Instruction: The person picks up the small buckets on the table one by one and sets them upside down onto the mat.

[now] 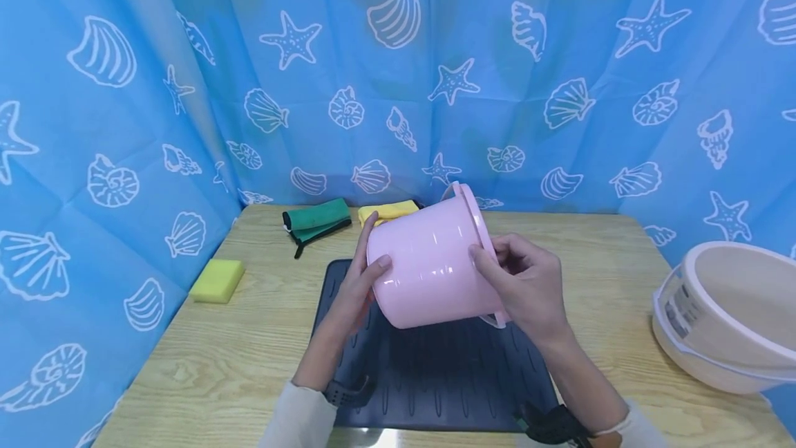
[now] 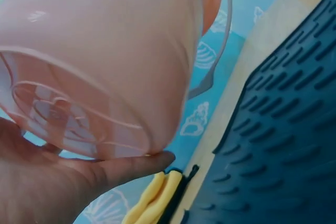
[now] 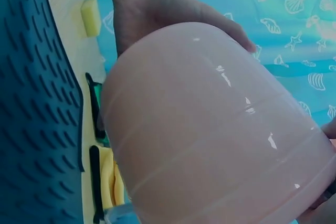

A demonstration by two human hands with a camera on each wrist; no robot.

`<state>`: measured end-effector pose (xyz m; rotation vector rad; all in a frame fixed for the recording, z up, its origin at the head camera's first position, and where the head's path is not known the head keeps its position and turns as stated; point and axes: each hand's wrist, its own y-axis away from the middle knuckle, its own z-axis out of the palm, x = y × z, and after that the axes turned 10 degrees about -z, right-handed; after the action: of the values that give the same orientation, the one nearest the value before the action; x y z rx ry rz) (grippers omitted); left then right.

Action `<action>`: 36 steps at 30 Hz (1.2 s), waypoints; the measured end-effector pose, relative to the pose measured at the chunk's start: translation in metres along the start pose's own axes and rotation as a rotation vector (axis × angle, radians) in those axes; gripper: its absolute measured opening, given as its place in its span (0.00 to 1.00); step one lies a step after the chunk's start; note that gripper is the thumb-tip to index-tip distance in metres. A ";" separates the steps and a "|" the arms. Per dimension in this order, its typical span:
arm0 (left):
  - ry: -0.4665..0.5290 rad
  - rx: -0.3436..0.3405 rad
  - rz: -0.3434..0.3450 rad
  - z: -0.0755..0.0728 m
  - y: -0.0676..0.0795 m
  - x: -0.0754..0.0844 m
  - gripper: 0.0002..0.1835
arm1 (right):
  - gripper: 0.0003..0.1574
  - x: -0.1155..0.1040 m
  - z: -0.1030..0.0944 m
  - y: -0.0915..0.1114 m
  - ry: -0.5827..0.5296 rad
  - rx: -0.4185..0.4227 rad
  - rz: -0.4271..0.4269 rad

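Observation:
A pink plastic bucket is held tilted on its side over the dark ribbed mat, its mouth facing right. My left hand grips it round the base, the thumb on the near wall and a finger along the far side. In the left wrist view the ringed underside shows just above that hand's palm. My right hand holds the rim, thumb outside and the other fingers curled in at the mouth. A thin handle hangs off the rim. The bucket's inside is hidden.
A yellow sponge lies at the table's left edge. Folded green and yellow cloths sit at the back, before a blue shell-print curtain. A larger whitish bucket stands at the right edge.

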<state>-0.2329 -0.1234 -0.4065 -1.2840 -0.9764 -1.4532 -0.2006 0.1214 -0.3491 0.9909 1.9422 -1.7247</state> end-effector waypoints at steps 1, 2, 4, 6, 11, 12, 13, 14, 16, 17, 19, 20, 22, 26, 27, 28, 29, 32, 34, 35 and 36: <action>0.020 -0.016 -0.007 0.000 0.001 -0.001 0.44 | 0.04 -0.001 0.000 0.000 -0.004 0.011 0.001; 0.040 -0.032 -0.007 0.000 0.001 -0.001 0.44 | 0.03 -0.001 0.000 0.001 -0.006 0.021 0.001; 0.062 -0.046 -0.003 0.002 0.002 -0.003 0.46 | 0.03 -0.002 0.000 0.001 -0.009 0.038 -0.001; 0.063 -0.036 0.019 0.004 0.002 -0.003 0.46 | 0.04 -0.003 -0.001 0.001 -0.005 0.044 -0.002; 0.069 0.030 0.062 0.005 0.001 -0.003 0.45 | 0.07 -0.004 -0.004 0.000 0.012 -0.034 0.011; 0.074 0.042 0.066 0.004 0.001 -0.003 0.45 | 0.07 -0.004 -0.005 -0.001 0.018 -0.065 0.015; 0.080 0.047 0.070 0.003 0.002 -0.002 0.45 | 0.08 -0.004 -0.006 -0.002 0.019 -0.100 0.016; 0.086 0.052 0.073 0.003 0.002 -0.002 0.45 | 0.09 -0.004 -0.007 -0.003 0.026 -0.134 0.016; 0.091 0.063 0.078 0.000 0.004 -0.001 0.45 | 0.12 -0.005 -0.011 -0.005 0.058 -0.193 0.001; 0.093 0.065 0.082 -0.001 0.004 0.000 0.44 | 0.12 -0.006 -0.013 -0.006 0.078 -0.214 -0.013; 0.084 0.067 0.092 -0.004 0.006 0.001 0.44 | 0.13 -0.006 -0.019 -0.008 0.116 -0.242 -0.040; 0.083 0.069 0.095 -0.005 0.007 0.002 0.44 | 0.13 -0.006 -0.021 -0.009 0.140 -0.249 -0.050; 0.084 0.068 0.106 -0.009 0.010 0.004 0.43 | 0.13 -0.006 -0.026 -0.010 0.173 -0.260 -0.067; 0.083 0.086 0.115 -0.021 0.016 0.008 0.42 | 0.13 -0.005 -0.035 -0.010 0.214 -0.301 -0.063; 0.083 0.091 0.117 -0.024 0.018 0.009 0.42 | 0.13 -0.004 -0.036 -0.009 0.226 -0.313 -0.061; 0.078 0.097 0.120 -0.028 0.020 0.010 0.43 | 0.13 -0.003 -0.039 -0.008 0.237 -0.325 -0.059; 0.072 0.103 0.124 -0.031 0.022 0.010 0.43 | 0.13 -0.002 -0.041 -0.007 0.256 -0.335 -0.059; 0.067 0.104 0.134 -0.040 0.028 0.013 0.44 | 0.12 0.003 -0.049 -0.002 0.315 -0.359 -0.078; 0.047 0.108 0.141 -0.045 0.033 0.016 0.44 | 0.11 0.008 -0.053 0.002 0.351 -0.369 -0.099; 0.039 0.111 0.145 -0.048 0.035 0.017 0.44 | 0.11 0.010 -0.056 0.004 0.363 -0.375 -0.110; 0.027 0.114 0.145 -0.051 0.038 0.019 0.44 | 0.11 0.013 -0.058 0.006 0.371 -0.382 -0.123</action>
<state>-0.2091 -0.1845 -0.3954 -1.2235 -0.9162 -1.2824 -0.1952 0.1806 -0.3508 1.1205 2.4905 -1.2133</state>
